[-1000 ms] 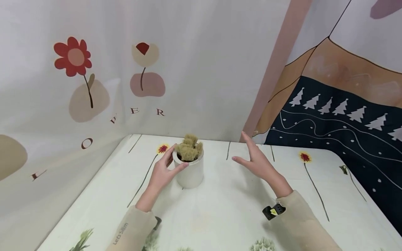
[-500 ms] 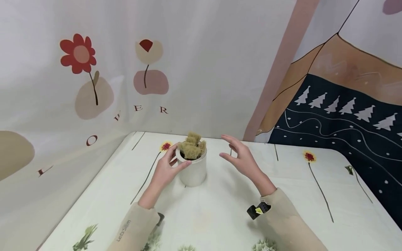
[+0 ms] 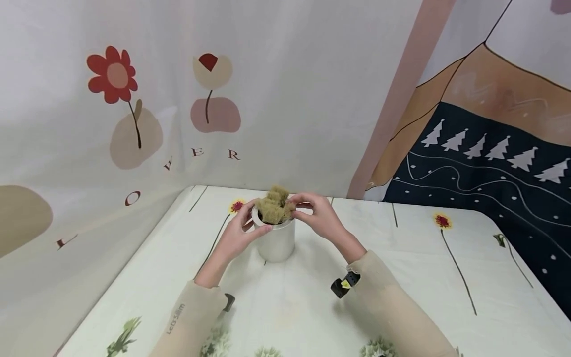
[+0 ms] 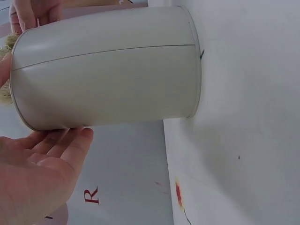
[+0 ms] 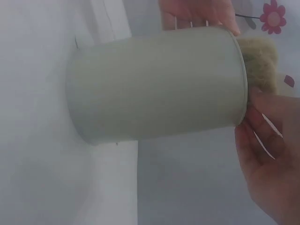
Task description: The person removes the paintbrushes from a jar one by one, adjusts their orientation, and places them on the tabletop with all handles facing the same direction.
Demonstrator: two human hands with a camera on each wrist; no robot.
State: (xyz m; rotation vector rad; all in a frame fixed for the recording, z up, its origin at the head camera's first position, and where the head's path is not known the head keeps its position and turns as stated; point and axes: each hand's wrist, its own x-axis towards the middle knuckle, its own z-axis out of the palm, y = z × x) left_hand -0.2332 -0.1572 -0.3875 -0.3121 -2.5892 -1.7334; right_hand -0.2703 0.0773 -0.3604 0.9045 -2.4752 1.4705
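A white cylindrical pot stands upright on the table, holding a tan, fuzzy fibrous clump that rises above its rim. My left hand holds the pot at the upper left, thumb at the front of the rim; its fingers lie along the wall in the left wrist view. On the opposite side, my right hand has thumb and fingers at the clump's right edge. The right wrist view shows that thumb on the tan fibres, with other fingers beside the rim. The pot's interior is mostly hidden.
A white cloth with printed flowers covers the table. Behind it hangs a pale printed curtain, and a dark tree-patterned cloth hangs at the right. A black wrist device sits at the right cuff.
My right hand has moved left from apart to the clump's edge, its fingers closing in. The left hand keeps its hold on the pot. The head view has shifted slightly.
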